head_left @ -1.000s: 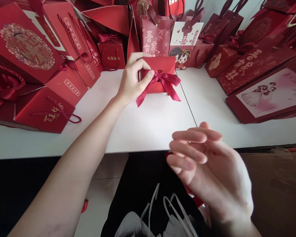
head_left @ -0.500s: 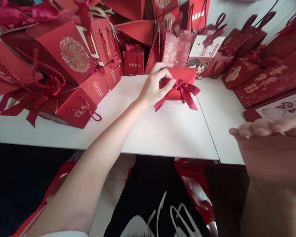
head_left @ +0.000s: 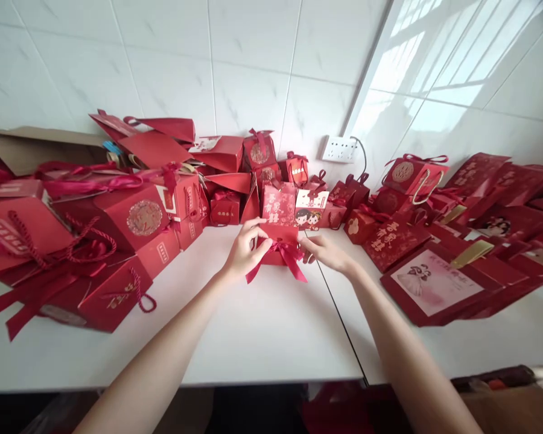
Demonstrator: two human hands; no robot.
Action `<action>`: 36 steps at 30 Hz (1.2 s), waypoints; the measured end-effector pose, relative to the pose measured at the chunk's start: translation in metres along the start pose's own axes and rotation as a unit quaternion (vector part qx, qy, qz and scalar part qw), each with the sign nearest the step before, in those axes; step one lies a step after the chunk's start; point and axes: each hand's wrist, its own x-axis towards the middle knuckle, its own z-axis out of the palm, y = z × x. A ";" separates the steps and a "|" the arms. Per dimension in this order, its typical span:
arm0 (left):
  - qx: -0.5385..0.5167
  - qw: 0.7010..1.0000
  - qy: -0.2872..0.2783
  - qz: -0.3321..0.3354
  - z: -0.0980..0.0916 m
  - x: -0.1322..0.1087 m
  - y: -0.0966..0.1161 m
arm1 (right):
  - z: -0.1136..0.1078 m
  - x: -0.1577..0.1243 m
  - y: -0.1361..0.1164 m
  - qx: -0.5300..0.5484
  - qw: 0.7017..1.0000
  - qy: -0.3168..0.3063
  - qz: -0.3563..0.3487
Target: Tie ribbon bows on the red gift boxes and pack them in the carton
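Reaching forward from where it hovered open a second ago, the right hand (head_left: 326,252) now pinches the red box (head_left: 278,237) opposite the gripping left hand (head_left: 245,252), so both steady it on the surface (head_left: 262,337).

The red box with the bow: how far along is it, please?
Done: the red box is closed, its ribbon bow tied. In hand: the left hand and right hand hold its sides on the white table. Left: perhaps only setting it among the boxes behind.
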 end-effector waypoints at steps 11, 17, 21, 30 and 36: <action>-0.044 0.997 -0.036 -0.047 -0.001 0.000 0.004 | 0.022 -0.012 0.006 0.160 0.982 0.063 -0.084; -0.129 0.980 -0.122 -0.089 -0.008 0.005 0.000 | 0.021 -0.009 0.011 0.259 0.961 0.067 -0.074; -0.154 0.973 -0.134 -0.108 -0.009 0.006 -0.002 | 0.022 -0.007 0.015 0.290 0.953 0.050 -0.070; -0.163 0.971 -0.107 -0.137 -0.010 0.008 0.006 | 0.026 -0.006 0.014 0.307 0.949 0.042 -0.056; -0.167 0.957 -0.077 -0.226 -0.002 0.009 0.000 | 0.029 -0.007 0.015 0.318 0.948 0.020 -0.014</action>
